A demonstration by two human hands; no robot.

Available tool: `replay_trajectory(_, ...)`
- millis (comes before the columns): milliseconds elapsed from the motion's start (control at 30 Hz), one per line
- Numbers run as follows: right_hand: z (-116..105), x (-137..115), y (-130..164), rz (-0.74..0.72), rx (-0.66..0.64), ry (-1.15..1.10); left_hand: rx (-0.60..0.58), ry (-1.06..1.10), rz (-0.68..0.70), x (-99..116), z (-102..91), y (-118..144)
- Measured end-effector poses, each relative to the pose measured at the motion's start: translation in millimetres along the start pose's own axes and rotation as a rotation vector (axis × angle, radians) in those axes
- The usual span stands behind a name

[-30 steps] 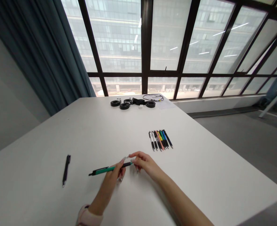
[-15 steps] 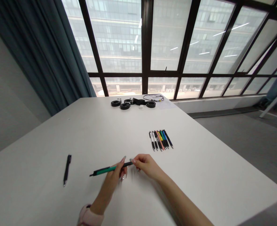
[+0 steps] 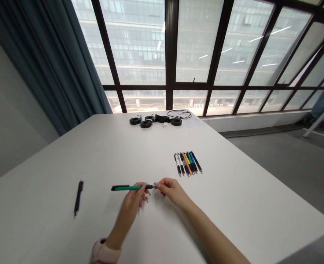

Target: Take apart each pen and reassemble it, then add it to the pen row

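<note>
A green ballpoint pen (image 3: 132, 187) with a black clip and black grip lies almost level just above the white table. My left hand (image 3: 135, 196) is closed round its grip part, thumb and fingers pinching it. My right hand (image 3: 170, 188) pinches the pen's tip end, its fingertips hiding what they hold there. A small bit of green shows between the black grip and my right fingertips. To the left, a black pen (image 3: 78, 200) lies alone on the table. Beyond my right hand, a row of several pens (image 3: 188, 164) lies side by side in white, pink, yellow, green, blue and black.
Toward the far end of the white table (image 3: 118, 146) are several black tape rolls (image 3: 146, 124), a dark bundle (image 3: 162, 118) and a coiled black cable (image 3: 179, 114) by a paper sheet (image 3: 195, 122). A blue curtain (image 3: 54, 66) hangs at left, before large windows.
The green pen's left end has swung up, so the pen has gone from slanted to nearly level. My left hand has turned with it; my right hand has stayed at the tip end.
</note>
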State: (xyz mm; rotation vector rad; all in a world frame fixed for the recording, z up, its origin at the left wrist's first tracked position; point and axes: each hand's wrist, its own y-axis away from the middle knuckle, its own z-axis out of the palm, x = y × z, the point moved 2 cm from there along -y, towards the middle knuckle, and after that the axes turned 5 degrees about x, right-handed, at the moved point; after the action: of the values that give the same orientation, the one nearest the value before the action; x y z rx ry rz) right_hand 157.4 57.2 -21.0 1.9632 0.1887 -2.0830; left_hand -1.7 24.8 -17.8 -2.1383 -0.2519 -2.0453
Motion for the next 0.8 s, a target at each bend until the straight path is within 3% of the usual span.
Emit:
replay_trajectory(333, -5.7, -5.1, 5.6, 0.046, -0.074, -0.025, 0.228, 0.189, -0.08, 4.1, -13.1, -5.4)
replay_trajectory(533, -4.0, -5.0, 7.7, 0.083, -0.149, -0.028, 0.274, 0.215, -0.094, 1.7, -17.1, -6.0)
replay_trajectory(800, -7.0, -2.7, 5.4, 0.055, -0.112, 0.011, 0.342, 0.35, -0.128, -4.4, -23.5, -10.7)
